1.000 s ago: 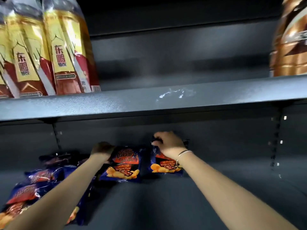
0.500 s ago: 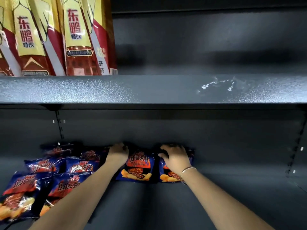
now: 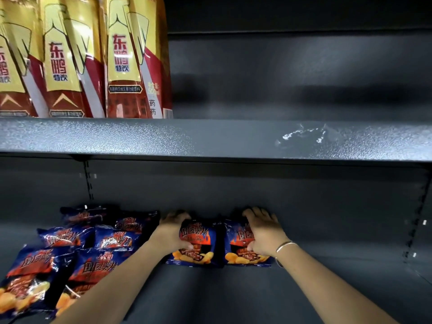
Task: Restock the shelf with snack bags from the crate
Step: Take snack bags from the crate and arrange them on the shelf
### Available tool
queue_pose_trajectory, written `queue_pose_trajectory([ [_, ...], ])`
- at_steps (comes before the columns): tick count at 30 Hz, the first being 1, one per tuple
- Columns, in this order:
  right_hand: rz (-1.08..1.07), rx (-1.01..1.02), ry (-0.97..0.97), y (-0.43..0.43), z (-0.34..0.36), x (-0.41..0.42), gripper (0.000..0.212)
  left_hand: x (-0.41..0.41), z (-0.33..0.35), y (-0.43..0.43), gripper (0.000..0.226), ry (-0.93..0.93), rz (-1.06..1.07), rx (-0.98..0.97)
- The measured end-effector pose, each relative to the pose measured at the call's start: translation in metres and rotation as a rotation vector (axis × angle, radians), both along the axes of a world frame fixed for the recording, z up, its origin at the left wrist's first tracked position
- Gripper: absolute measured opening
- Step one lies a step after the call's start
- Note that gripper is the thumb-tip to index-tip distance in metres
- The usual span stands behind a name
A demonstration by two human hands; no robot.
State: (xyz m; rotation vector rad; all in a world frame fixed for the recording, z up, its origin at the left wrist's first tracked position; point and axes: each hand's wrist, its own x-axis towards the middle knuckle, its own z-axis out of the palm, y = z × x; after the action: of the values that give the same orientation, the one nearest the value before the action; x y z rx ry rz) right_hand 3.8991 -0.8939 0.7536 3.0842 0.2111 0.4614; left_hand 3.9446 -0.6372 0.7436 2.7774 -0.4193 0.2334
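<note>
On the lower shelf [image 3: 304, 288], deep in the dark grey rack, two blue snack bags stand side by side near the back wall, each with a hand on it. The left hand [image 3: 171, 230] wraps the left edge of the left bag [image 3: 198, 244], its fingers curled over the top and its thumb showing low on the front; the fingertips vanish behind the packet, so I can't see how far round they reach. The right hand [image 3: 261, 232] lies over the right bag [image 3: 236, 244], covering most of its front, fingers bent over the top edge and thumb pressed lower on the face. Whether that is a true grip or only a steadying press I cannot tell for certain, though the fingers do look hooked round it. A thin bracelet [image 3: 284, 245] circles that wrist.

To the left, a loose pile of more snack bags [image 3: 70, 258] lies flat and overlapping; the nearest ones run off the bottom left corner, and those at the back are lost in shadow.

Above, on the upper shelf [image 3: 210, 139], tall yellow-and-red drink bottles [image 3: 93, 61] stand at the left, their tops cut off by the frame. A pale scuff [image 3: 301, 134] marks the shelf's front lip.
</note>
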Motion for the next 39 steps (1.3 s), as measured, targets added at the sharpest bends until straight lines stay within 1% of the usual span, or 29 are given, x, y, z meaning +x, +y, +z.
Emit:
queue_pose_trajectory([
  [3, 0.006, 0.041, -0.024, -0.002, -0.001, 0.0, 0.071, 0.002, -0.001, 0.003, 0.078, -0.057, 0.056, 0.054],
  [6, 0.033, 0.063, -0.037, 0.006, -0.001, 0.003, 0.066, 0.001, 0.002, 0.008, 0.076, -0.116, 0.11, 0.163],
  [11, 0.084, 0.08, -0.035, 0.029, -0.003, 0.012, 0.065, 0.004, 0.007, 0.019, 0.076, -0.129, 0.166, 0.24],
  [15, 0.068, 0.053, -0.026, 0.039, -0.006, 0.016, 0.068, 0.002, 0.006, 0.024, 0.079, -0.127, 0.173, 0.289],
  [18, 0.028, 0.016, -0.05, 0.038, -0.01, 0.016, 0.075, 0.001, 0.005, 0.025, 0.083, -0.136, 0.162, 0.289],
  [21, 0.013, 0.041, -0.071, 0.034, -0.013, 0.014, 0.08, -0.002, 0.007, 0.023, 0.085, -0.127, 0.136, 0.282],
  [23, 0.011, 0.052, -0.096, 0.029, -0.011, 0.009, 0.082, -0.007, 0.009, 0.019, 0.077, -0.133, 0.119, 0.247],
  [25, 0.017, 0.071, -0.132, 0.022, -0.008, 0.001, 0.078, -0.014, 0.011, 0.01, 0.06, -0.232, 0.081, 0.156],
  [27, 0.029, 0.125, -0.166, 0.01, -0.004, -0.008, 0.067, -0.023, 0.011, -0.007, 0.037, -0.424, -0.009, 0.029],
  [28, 0.04, 0.146, -0.207, 0.003, -0.001, -0.015, 0.059, -0.03, 0.011, -0.019, 0.031, -0.515, -0.074, -0.031],
  [30, 0.043, 0.127, -0.406, -0.017, 0.001, -0.029, 0.036, -0.049, 0.014, -0.052, 0.031, -0.646, -0.23, -0.119],
  [32, 0.007, 0.092, -0.544, -0.043, 0.003, -0.049, 0.019, -0.073, 0.016, -0.096, 0.027, -0.688, -0.406, -0.148],
  [35, -0.109, 0.075, -0.43, -0.094, 0.006, -0.09, 0.009, -0.115, 0.014, -0.174, 0.022, -0.701, -0.694, -0.206],
  [37, -0.221, 0.066, -0.369, -0.132, 0.007, -0.123, 0.01, -0.148, 0.013, -0.23, 0.021, -0.664, -0.856, -0.23],
  [39, -0.321, 0.069, -0.35, -0.165, 0.006, -0.161, 0.015, -0.181, 0.014, -0.283, 0.023, -0.623, -0.966, -0.254],
])
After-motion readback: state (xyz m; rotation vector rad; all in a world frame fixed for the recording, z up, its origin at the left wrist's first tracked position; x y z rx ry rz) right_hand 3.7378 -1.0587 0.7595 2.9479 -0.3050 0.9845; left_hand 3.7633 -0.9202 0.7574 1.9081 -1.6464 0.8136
